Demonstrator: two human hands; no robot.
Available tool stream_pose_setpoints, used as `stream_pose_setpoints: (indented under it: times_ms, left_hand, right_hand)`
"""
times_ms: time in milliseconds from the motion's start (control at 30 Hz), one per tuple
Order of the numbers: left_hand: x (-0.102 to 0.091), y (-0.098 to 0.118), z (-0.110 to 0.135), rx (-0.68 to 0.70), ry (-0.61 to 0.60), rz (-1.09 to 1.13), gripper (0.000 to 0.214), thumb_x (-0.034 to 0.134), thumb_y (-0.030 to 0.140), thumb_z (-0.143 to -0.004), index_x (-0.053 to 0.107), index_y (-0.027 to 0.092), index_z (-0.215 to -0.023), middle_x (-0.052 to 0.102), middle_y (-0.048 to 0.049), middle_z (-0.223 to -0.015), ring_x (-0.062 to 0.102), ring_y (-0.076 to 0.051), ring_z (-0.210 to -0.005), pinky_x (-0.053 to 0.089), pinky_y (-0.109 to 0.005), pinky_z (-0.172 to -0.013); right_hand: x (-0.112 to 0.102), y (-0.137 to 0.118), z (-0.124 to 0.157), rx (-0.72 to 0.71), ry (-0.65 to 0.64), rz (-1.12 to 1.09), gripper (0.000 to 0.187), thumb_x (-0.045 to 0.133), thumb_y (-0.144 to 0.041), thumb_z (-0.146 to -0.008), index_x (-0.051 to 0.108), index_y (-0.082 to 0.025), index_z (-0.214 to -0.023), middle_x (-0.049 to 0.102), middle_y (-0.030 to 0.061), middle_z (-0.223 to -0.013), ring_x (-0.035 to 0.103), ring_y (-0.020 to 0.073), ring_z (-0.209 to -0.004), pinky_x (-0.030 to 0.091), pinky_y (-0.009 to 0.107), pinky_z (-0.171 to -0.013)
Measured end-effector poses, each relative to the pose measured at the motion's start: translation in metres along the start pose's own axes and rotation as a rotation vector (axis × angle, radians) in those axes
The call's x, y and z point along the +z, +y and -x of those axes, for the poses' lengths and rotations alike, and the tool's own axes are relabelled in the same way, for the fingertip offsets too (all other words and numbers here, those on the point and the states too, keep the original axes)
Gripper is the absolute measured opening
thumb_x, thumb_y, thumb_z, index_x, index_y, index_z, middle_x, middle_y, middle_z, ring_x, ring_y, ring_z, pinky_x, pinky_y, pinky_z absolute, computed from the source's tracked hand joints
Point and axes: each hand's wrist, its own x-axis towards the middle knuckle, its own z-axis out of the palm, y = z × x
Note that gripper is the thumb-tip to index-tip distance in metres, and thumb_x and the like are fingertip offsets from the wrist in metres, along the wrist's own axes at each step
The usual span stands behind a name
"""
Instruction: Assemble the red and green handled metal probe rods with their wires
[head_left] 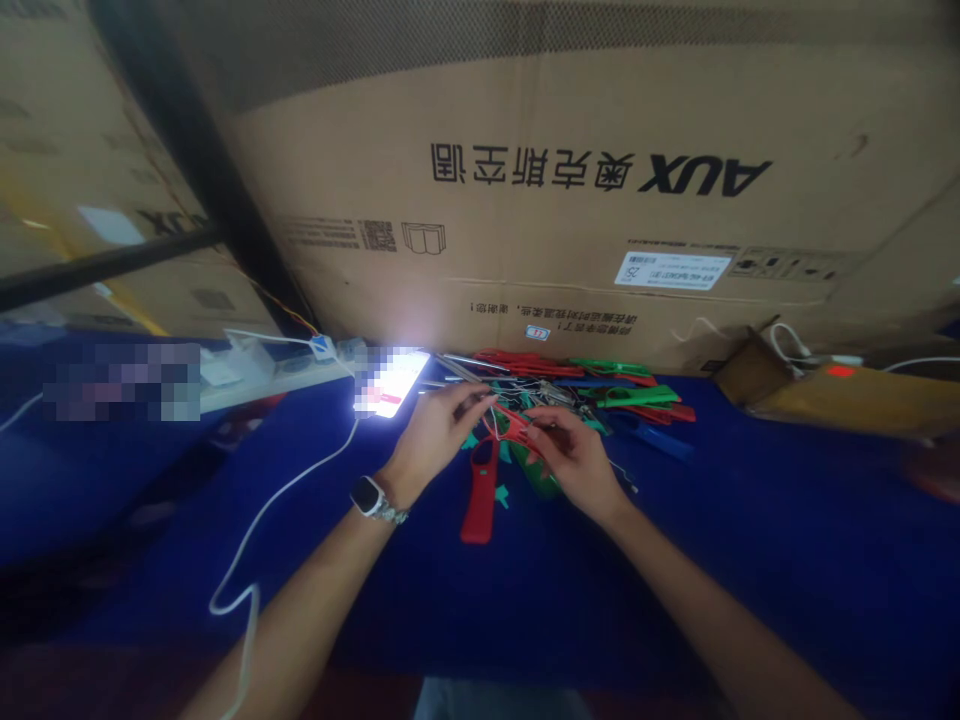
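Observation:
A red plastic piece (514,424), slim and handle-like, is held in my right hand (576,452), its thumb and fingers closed on it. My left hand (442,425) meets it at the far end, thumb and forefinger pinched on what looks like a thin metal wire; the fingertips are small and blurred. Just below lies a red handle-shaped part (480,500) with an opening at its top. A green piece (541,478) is partly covered by my right hand. Small teal clips (502,496) are scattered around these parts.
Behind my hands is a pile of red (517,362) and green plastic parts (637,396) with metal pieces. A lit phone (401,384) with a white cable (259,520) stands left, near a power strip (277,382). A large cardboard box (525,230) walls off the back; a smaller box (847,400) sits right.

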Motion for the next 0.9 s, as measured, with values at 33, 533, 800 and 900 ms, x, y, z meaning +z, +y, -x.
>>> stream_pose_setpoints:
  times_ms: [33,533,800,900]
  left_hand:
    - [-0.002,-0.001,-0.001,0.076,-0.018,-0.101,0.023,0.057,0.037,-0.095,0.072,0.021,-0.102,0.068,-0.0041,-0.081,0.059,-0.019,-0.074,0.046,-0.033,-0.071]
    - [-0.001,-0.004,-0.018,0.307,-0.092,-0.539,0.029,0.047,0.042,-0.098,0.063,0.019,-0.089,0.060,-0.0076,-0.094,0.054,-0.019,-0.069,0.035,-0.029,-0.057]
    - [0.001,-0.003,-0.013,0.230,0.010,-0.528,0.021,0.052,0.032,-0.089,0.063,0.019,-0.100,0.069,-0.0058,-0.081,0.062,-0.021,-0.069,0.039,-0.030,-0.059]
    - [0.001,-0.004,-0.011,0.224,-0.006,-0.552,0.036,0.048,0.028,-0.090,0.056,0.015,-0.122,0.072,-0.0064,-0.081,0.066,-0.023,-0.069,0.038,-0.030,-0.057]
  right_hand:
    - [0.000,0.001,0.000,0.000,-0.003,0.002,0.031,0.066,-0.045,-0.086,0.063,-0.024,-0.108,0.070,0.0049,-0.097,0.067,0.0154,-0.059,0.050,0.025,-0.042]
    - [-0.004,0.003,-0.003,-0.066,0.020,0.052,0.027,0.063,-0.042,-0.089,0.063,-0.026,-0.110,0.070,0.0041,-0.092,0.067,0.0168,-0.063,0.053,0.027,-0.048]
    - [-0.004,0.003,-0.001,-0.106,-0.007,0.068,0.025,0.062,-0.039,-0.090,0.063,-0.025,-0.110,0.069,0.0038,-0.095,0.068,0.0154,-0.063,0.058,0.031,-0.061]
    - [-0.004,0.000,0.001,-0.092,-0.009,0.066,0.026,0.063,-0.040,-0.089,0.062,-0.024,-0.110,0.070,0.0048,-0.095,0.068,0.0160,-0.065,0.057,0.030,-0.060]
